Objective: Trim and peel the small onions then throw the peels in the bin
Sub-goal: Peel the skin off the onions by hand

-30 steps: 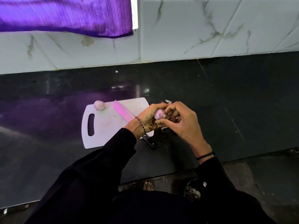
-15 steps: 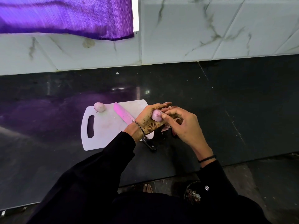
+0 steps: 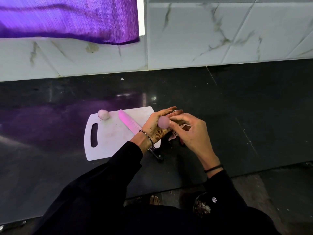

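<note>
My left hand [image 3: 156,123] holds a small pinkish onion [image 3: 163,122] above the right edge of the white cutting board [image 3: 108,139]. My right hand [image 3: 191,131] is just right of it, its fingertips touching the onion's right side. A second peeled onion [image 3: 103,114] rests on the board's far left corner. A pink-bladed knife [image 3: 127,123] lies diagonally on the board, its dark handle [image 3: 156,154] sticking off the near edge. Loose peels [image 3: 172,136] lie on the counter under my hands. A dark bin with scraps [image 3: 202,205] stands on the floor below the counter.
The dark stone counter [image 3: 237,116] runs left to right with a marble-tiled wall [image 3: 203,31] behind it. A purple cloth [image 3: 67,17] hangs at the upper left. My bare foot [image 3: 155,200] shows on the floor by the counter's front edge.
The onion has turned in my left hand and now shows more fully. My right hand has loosened and shifted slightly right and down from it.
</note>
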Action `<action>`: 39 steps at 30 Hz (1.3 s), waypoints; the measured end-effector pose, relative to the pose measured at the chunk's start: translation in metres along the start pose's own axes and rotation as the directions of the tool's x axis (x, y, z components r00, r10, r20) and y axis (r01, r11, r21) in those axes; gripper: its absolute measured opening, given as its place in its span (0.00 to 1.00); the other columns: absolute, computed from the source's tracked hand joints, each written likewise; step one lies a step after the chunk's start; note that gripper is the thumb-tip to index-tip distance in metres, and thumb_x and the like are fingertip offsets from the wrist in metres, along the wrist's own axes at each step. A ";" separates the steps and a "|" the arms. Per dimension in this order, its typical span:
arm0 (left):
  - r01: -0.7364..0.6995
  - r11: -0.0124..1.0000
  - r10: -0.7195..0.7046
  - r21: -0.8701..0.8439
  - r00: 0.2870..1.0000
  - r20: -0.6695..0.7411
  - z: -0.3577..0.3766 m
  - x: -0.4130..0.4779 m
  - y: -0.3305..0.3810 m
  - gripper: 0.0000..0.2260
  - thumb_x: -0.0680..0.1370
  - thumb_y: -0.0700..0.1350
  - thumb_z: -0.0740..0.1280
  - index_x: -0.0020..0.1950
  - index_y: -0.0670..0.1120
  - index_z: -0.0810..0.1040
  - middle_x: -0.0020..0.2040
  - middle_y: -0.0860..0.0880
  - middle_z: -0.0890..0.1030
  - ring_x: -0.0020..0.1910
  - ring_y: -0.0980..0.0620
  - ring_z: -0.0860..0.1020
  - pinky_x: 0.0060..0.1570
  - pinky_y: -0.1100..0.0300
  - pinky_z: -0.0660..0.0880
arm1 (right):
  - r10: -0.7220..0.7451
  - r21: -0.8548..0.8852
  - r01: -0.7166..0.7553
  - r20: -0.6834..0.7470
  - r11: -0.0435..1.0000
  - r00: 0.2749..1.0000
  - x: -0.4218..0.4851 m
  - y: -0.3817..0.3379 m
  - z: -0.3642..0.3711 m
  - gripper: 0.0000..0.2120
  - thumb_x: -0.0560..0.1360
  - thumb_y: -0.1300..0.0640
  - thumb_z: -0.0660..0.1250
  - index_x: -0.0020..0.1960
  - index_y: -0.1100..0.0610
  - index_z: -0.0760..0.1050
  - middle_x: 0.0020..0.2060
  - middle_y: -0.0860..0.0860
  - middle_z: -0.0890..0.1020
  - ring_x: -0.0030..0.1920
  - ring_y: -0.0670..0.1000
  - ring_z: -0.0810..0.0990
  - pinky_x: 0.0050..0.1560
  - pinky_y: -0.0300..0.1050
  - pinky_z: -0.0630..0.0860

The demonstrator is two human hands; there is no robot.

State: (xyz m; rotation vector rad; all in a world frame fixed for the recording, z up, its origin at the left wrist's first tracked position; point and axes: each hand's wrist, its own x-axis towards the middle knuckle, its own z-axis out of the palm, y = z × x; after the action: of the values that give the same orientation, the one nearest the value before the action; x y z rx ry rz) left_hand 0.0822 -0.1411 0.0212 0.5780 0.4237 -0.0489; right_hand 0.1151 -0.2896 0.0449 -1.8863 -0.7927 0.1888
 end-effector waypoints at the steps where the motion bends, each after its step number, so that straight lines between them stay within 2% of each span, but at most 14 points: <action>1: -0.015 1.000 0.015 0.014 1.000 -0.014 0.000 0.001 0.000 0.18 0.81 0.37 0.57 0.71 0.34 0.67 0.67 0.35 0.75 0.64 0.40 0.77 0.66 0.44 0.72 | -0.007 -0.014 0.007 -0.003 1.000 1.000 0.001 0.001 0.000 0.09 0.77 0.54 0.74 0.54 0.56 0.85 0.49 0.48 0.85 0.45 0.41 0.84 0.37 0.36 0.81; 3: -0.041 0.997 0.044 0.062 0.998 -0.040 0.000 0.004 -0.001 0.19 0.81 0.38 0.58 0.72 0.36 0.67 0.67 0.36 0.75 0.66 0.39 0.75 0.70 0.42 0.68 | 0.004 -0.029 -0.004 0.013 1.000 1.000 0.002 0.003 0.000 0.08 0.77 0.53 0.73 0.54 0.55 0.85 0.48 0.47 0.85 0.43 0.42 0.84 0.38 0.38 0.81; 6: -0.048 0.992 0.057 0.119 0.996 -0.071 -0.003 0.004 -0.002 0.19 0.81 0.38 0.59 0.72 0.38 0.68 0.67 0.38 0.77 0.67 0.39 0.74 0.71 0.41 0.65 | 0.086 -0.049 -0.084 0.047 0.995 0.995 0.006 0.004 0.002 0.07 0.79 0.53 0.71 0.52 0.55 0.83 0.46 0.46 0.84 0.45 0.41 0.83 0.42 0.33 0.79; 11: -0.036 0.995 0.042 0.097 0.998 -0.055 -0.008 0.002 0.000 0.20 0.79 0.38 0.59 0.72 0.38 0.68 0.67 0.39 0.77 0.70 0.39 0.71 0.74 0.42 0.61 | 0.170 -0.042 -0.168 0.033 0.985 0.985 0.006 0.007 0.005 0.06 0.81 0.53 0.68 0.53 0.54 0.80 0.47 0.46 0.83 0.46 0.41 0.82 0.43 0.32 0.78; 14: -0.030 0.996 0.034 0.079 0.998 -0.054 -0.008 0.001 0.002 0.21 0.79 0.39 0.59 0.72 0.38 0.68 0.67 0.39 0.76 0.72 0.39 0.68 0.73 0.45 0.61 | 0.174 -0.032 -0.173 0.023 0.984 0.984 0.005 0.008 0.005 0.06 0.80 0.53 0.68 0.53 0.54 0.80 0.47 0.46 0.83 0.46 0.42 0.82 0.43 0.33 0.79; 17: -0.035 0.998 0.037 0.051 0.999 -0.035 -0.008 0.001 -0.001 0.20 0.80 0.38 0.58 0.72 0.37 0.68 0.68 0.37 0.75 0.70 0.40 0.72 0.74 0.42 0.60 | 0.126 -0.029 -0.125 0.029 0.992 0.992 0.003 0.007 0.004 0.06 0.80 0.53 0.69 0.53 0.53 0.82 0.48 0.45 0.84 0.48 0.42 0.83 0.45 0.32 0.79; 21: -0.041 0.999 0.041 0.028 0.999 -0.021 -0.003 0.001 -0.003 0.21 0.79 0.38 0.59 0.72 0.35 0.68 0.69 0.36 0.74 0.68 0.39 0.73 0.72 0.41 0.63 | 0.057 0.005 -0.057 0.007 0.998 0.998 0.001 0.004 0.003 0.07 0.78 0.54 0.73 0.55 0.53 0.83 0.50 0.45 0.85 0.50 0.41 0.83 0.46 0.32 0.78; 25: -0.034 0.999 0.034 -0.012 0.999 -0.010 0.006 0.002 -0.004 0.20 0.80 0.39 0.57 0.72 0.36 0.67 0.67 0.36 0.75 0.58 0.40 0.79 0.63 0.44 0.73 | 0.149 0.054 -0.146 -0.057 0.988 0.987 -0.001 0.002 0.008 0.15 0.73 0.51 0.79 0.56 0.55 0.81 0.47 0.46 0.85 0.47 0.42 0.84 0.41 0.36 0.82; 30: -0.030 0.995 0.034 0.092 0.998 -0.048 0.011 0.005 -0.006 0.19 0.79 0.47 0.63 0.67 0.39 0.73 0.59 0.39 0.78 0.55 0.41 0.78 0.63 0.46 0.73 | 0.225 0.155 -0.204 -0.132 0.967 0.965 -0.002 -0.003 0.012 0.23 0.70 0.45 0.79 0.59 0.55 0.79 0.47 0.46 0.86 0.47 0.40 0.85 0.41 0.32 0.80; 32: -0.009 0.981 0.026 0.196 0.996 -0.088 0.009 0.008 -0.005 0.26 0.75 0.54 0.68 0.66 0.38 0.74 0.58 0.39 0.78 0.58 0.40 0.77 0.68 0.43 0.70 | 0.244 0.181 -0.217 -0.146 0.959 0.959 -0.002 -0.003 0.009 0.23 0.70 0.46 0.80 0.60 0.56 0.79 0.47 0.47 0.87 0.47 0.40 0.86 0.41 0.33 0.80; 34: 0.014 0.952 0.016 0.307 0.995 -0.097 0.007 0.007 -0.005 0.31 0.73 0.59 0.69 0.66 0.37 0.75 0.59 0.38 0.79 0.61 0.40 0.77 0.70 0.42 0.67 | 0.272 0.218 -0.234 -0.165 0.948 0.948 -0.001 -0.001 0.006 0.23 0.69 0.47 0.81 0.59 0.55 0.78 0.46 0.48 0.87 0.47 0.41 0.86 0.45 0.37 0.83; 37: 0.008 0.915 0.018 0.404 0.998 -0.062 0.000 0.003 -0.007 0.32 0.76 0.63 0.65 0.66 0.37 0.75 0.63 0.36 0.78 0.65 0.36 0.75 0.70 0.43 0.69 | 0.314 0.275 -0.255 -0.199 0.927 0.928 0.000 0.002 0.001 0.22 0.68 0.48 0.81 0.56 0.54 0.78 0.47 0.48 0.87 0.47 0.43 0.87 0.49 0.46 0.85; 39: -0.024 0.903 0.036 0.428 0.999 -0.022 -0.006 -0.002 -0.007 0.28 0.79 0.61 0.62 0.67 0.39 0.76 0.64 0.38 0.79 0.65 0.40 0.76 0.67 0.48 0.72 | 0.308 0.294 -0.243 -0.199 0.924 0.930 0.001 0.003 -0.002 0.21 0.68 0.49 0.81 0.56 0.53 0.78 0.48 0.48 0.87 0.49 0.44 0.87 0.51 0.51 0.85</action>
State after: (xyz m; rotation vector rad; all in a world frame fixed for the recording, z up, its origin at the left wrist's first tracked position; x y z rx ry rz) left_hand 0.0767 -0.1444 0.0140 1.0217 0.4348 -0.1061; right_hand 0.1184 -0.2918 0.0432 -1.7173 -0.3126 0.2247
